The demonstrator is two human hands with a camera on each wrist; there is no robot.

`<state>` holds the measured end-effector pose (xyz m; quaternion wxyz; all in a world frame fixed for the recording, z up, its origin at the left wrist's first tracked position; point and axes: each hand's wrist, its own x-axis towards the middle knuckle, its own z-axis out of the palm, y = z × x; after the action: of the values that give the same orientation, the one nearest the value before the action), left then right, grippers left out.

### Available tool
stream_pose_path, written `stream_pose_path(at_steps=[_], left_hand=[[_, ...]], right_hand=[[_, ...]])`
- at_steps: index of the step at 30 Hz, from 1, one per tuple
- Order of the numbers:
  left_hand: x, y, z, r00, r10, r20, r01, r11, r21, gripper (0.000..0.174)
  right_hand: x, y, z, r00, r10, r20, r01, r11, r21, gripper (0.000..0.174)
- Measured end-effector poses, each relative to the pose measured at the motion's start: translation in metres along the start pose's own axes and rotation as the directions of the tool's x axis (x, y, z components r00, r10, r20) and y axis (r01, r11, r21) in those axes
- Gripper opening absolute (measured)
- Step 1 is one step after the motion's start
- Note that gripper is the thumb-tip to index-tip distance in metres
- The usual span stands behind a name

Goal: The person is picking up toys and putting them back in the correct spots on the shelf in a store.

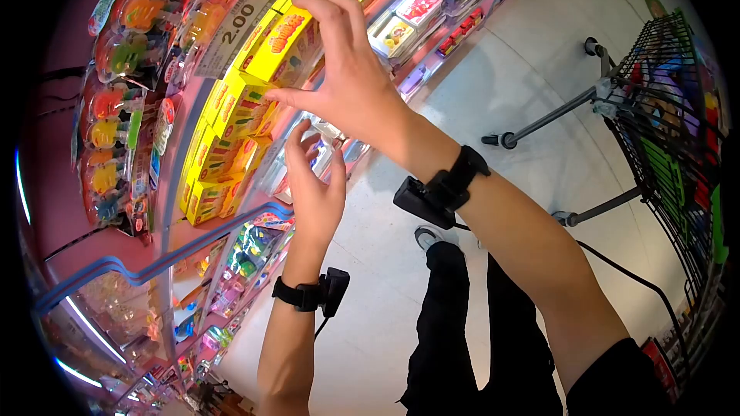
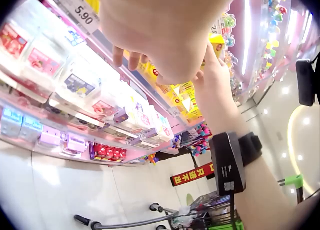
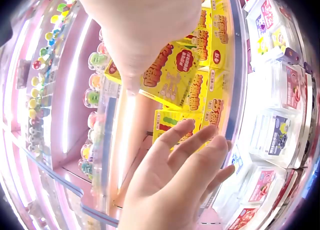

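Note:
My right hand (image 1: 358, 77) reaches to the shelf and holds a yellow gummy candy box (image 1: 284, 42) between its thumb and fingers. In the right wrist view this candy box (image 3: 170, 75) sits tilted in front of the stacked ones. Lower down, my left hand (image 1: 314, 192) is raised with fingers loosely bent and nothing in it. Its fingers (image 3: 172, 135) show in front of the yellow boxes in the right wrist view. More yellow candy boxes (image 1: 220, 158) stand in a row just beyond it. The right hand (image 2: 212, 85) also shows at the yellow boxes in the left wrist view.
Fruit-shaped candies in clear packs (image 1: 116, 135) hang left of a price tag (image 1: 235, 27). Clear tubs (image 3: 280, 135) line the neighbouring shelf. A blue-edged rail (image 1: 154, 262) crosses the shelf's near end. A filled black cart (image 1: 655, 108) stands on the floor at the right.

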<state>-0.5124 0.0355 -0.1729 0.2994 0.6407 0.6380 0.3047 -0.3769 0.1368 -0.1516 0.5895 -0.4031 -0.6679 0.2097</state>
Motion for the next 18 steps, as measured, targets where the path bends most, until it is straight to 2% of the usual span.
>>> stream_pose_path(at_steps=[3, 7, 8, 11, 12, 14, 15, 18], left_hand=[[0.018, -0.009, -0.012, 0.968, 0.249, -0.033, -0.224, 0.917, 0.331, 0.059], [0.035, -0.011, -0.017, 0.963, 0.269, 0.022, -0.253, 0.874, 0.414, 0.061], [0.034, -0.010, -0.016, 0.980, 0.198, 0.020, -0.191, 0.907, 0.374, 0.060], [0.032, -0.015, -0.008, 0.976, 0.217, 0.014, -0.203, 0.885, 0.419, 0.060], [0.032, -0.013, -0.008, 0.978, 0.207, 0.022, -0.197, 0.887, 0.417, 0.060], [0.031, -0.010, -0.009, 0.982, 0.187, 0.031, -0.183, 0.892, 0.414, 0.060], [0.031, -0.011, -0.009, 0.979, 0.203, 0.034, -0.198, 0.880, 0.431, 0.060], [0.031, -0.015, -0.010, 0.967, 0.251, 0.042, -0.240, 0.845, 0.479, 0.060]], right_hand=[[0.001, 0.005, 0.015, 1.000, -0.017, -0.019, 0.017, 1.000, 0.022, 0.090], [-0.002, 0.008, 0.027, 0.994, -0.043, -0.097, 0.040, 0.999, -0.034, 0.088], [-0.002, 0.008, 0.031, 0.998, 0.005, -0.059, -0.004, 1.000, 0.016, 0.084], [-0.004, 0.014, 0.040, 0.999, -0.021, -0.031, 0.019, 0.999, -0.048, 0.082], [-0.004, 0.015, 0.040, 0.997, -0.039, -0.066, 0.035, 0.997, -0.070, 0.080], [-0.006, 0.018, 0.039, 1.000, 0.023, 0.012, -0.022, 0.997, -0.079, 0.078], [-0.007, 0.018, 0.037, 0.997, 0.054, 0.053, -0.049, 0.995, -0.087, 0.077], [-0.008, 0.018, 0.036, 0.996, 0.081, 0.048, -0.080, 0.997, -0.023, 0.070]])
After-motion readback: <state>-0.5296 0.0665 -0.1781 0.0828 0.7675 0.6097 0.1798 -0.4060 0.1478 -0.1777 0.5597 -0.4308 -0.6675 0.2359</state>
